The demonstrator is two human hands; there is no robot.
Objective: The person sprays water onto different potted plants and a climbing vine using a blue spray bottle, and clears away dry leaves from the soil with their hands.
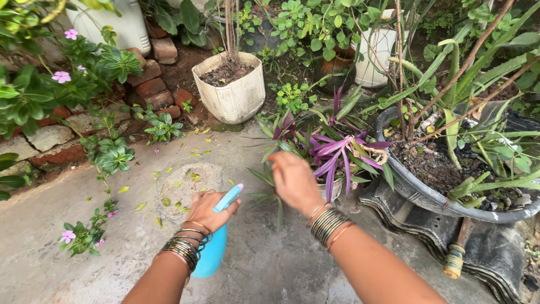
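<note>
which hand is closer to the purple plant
Right. The right hand reaches into the leaves of the purple plant, touching or almost touching them. The left hand is farther off to its left, gripping a blue spray bottle.

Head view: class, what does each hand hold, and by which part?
Left hand: blue spray bottle, grip at its neck. Right hand: touches the purple plant; hold unclear.

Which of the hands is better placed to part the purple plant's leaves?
Right hand: it already reaches into the purple plant. The left hand grips the blue spray bottle, farther back.
</note>
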